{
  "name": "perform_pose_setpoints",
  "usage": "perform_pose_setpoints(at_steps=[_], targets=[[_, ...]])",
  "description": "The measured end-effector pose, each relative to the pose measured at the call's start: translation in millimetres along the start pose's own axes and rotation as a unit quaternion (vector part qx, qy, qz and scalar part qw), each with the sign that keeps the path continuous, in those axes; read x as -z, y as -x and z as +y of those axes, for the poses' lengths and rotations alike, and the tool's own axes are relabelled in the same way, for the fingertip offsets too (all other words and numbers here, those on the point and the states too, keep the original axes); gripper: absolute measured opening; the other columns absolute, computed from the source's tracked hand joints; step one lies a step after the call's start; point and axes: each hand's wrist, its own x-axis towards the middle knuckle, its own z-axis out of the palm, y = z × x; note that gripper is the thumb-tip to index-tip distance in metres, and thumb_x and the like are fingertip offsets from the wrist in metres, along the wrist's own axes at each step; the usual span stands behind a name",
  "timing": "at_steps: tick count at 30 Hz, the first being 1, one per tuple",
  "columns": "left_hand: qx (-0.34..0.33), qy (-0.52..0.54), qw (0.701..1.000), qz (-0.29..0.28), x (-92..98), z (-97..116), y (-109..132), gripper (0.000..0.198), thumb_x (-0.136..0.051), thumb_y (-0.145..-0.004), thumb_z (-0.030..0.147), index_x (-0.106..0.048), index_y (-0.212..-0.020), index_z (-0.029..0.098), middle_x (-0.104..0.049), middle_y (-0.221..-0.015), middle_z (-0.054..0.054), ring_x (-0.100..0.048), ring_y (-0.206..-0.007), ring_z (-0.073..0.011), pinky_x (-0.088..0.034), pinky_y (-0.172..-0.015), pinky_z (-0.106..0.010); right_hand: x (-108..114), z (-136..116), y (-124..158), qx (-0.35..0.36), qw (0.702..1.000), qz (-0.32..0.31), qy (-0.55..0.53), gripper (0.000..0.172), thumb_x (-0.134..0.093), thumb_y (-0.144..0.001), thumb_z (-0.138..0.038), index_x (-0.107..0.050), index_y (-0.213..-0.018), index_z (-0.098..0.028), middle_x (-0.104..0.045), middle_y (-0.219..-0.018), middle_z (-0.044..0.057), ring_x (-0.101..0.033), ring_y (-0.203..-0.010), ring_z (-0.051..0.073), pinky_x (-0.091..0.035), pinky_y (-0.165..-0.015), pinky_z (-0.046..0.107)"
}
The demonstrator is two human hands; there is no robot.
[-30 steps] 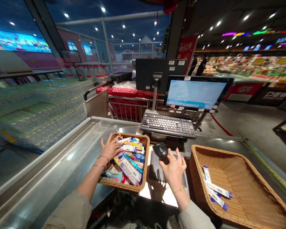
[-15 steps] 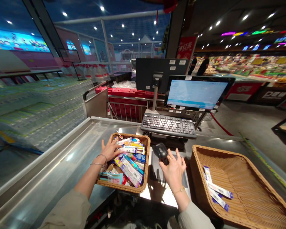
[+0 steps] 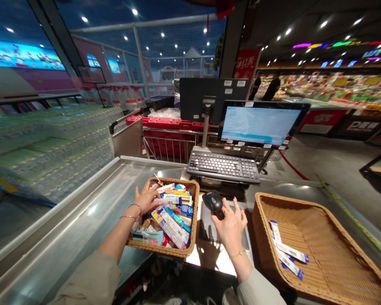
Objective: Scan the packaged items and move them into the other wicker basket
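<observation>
Reaching into the left wicker basket [image 3: 196, 220], my left hand [image 3: 147, 200] has its fingers closed on the near end of a slim white-and-blue packet [image 3: 169, 201]. Many small coloured packets and tubes fill that basket, and a lollipop stick pokes up at its far left corner. My right hand [image 3: 230, 220] grips the handle of a black handheld barcode scanner [image 3: 213, 201], with some fingers lifted off it. The scanner's head points away from me, above a pale plate [image 3: 206, 218] between the baskets.
To the right stands a larger wicker basket [image 3: 336, 250] holding several slim white packets [image 3: 290, 252]. Behind the scanner are a keyboard [image 3: 224, 164] and a lit monitor [image 3: 258, 125]. A metal counter [image 3: 92, 212] extends left; a shopping cart [image 3: 171, 144] stands beyond.
My left fingers have drawn together on the slim packet, which has shifted slightly. My right hand and the scanner have hardly moved.
</observation>
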Motion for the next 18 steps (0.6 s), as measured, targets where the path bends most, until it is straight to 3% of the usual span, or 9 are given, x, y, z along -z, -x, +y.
perform_pose_setpoints(at_steps=[4, 9, 18], targets=[[0.006, 0.011, 1.0, 0.018, -0.9, 3, -3, 0.023, -0.058, -0.084, 0.047, -0.068, -0.085, 0.027, -0.04, -0.151, -0.004, -0.01, -0.146, -0.0367, 0.004, -0.103, -0.077, 2, 2, 0, 0.001, 1.0, 0.005, 0.004, 0.024, -0.052, -0.075, -0.031, -0.071, -0.089, -0.023, -0.061, -0.13, 0.005, -0.028, -0.139, 0.029, -0.018, -0.107, 0.052], [-0.006, 0.038, 0.996, 0.083, -4.1, 12, -10, 0.021, -0.055, -0.088, 0.043, -0.068, -0.081, 0.028, -0.049, -0.145, 0.0, -0.02, -0.144, -0.0349, 0.006, -0.106, -0.075, 5, 5, -1, 0.001, 1.0, 0.004, 0.006, 0.025, -0.052, -0.076, -0.032, -0.071, -0.089, -0.022, -0.061, -0.13, 0.005, -0.027, -0.139, 0.03, -0.018, -0.106, 0.052], [-0.041, 0.005, 0.988, 0.148, -13.9, 46, -26, 0.021, -0.056, -0.086, 0.044, -0.068, -0.083, 0.027, -0.05, -0.145, -0.003, -0.019, -0.145, -0.0338, 0.004, -0.106, -0.074, 10, 9, -1, 0.0, 1.0, 0.013, 0.01, 0.025, -0.051, -0.075, -0.031, -0.07, -0.09, -0.021, -0.061, -0.13, 0.005, -0.028, -0.138, 0.029, -0.018, -0.107, 0.051]])
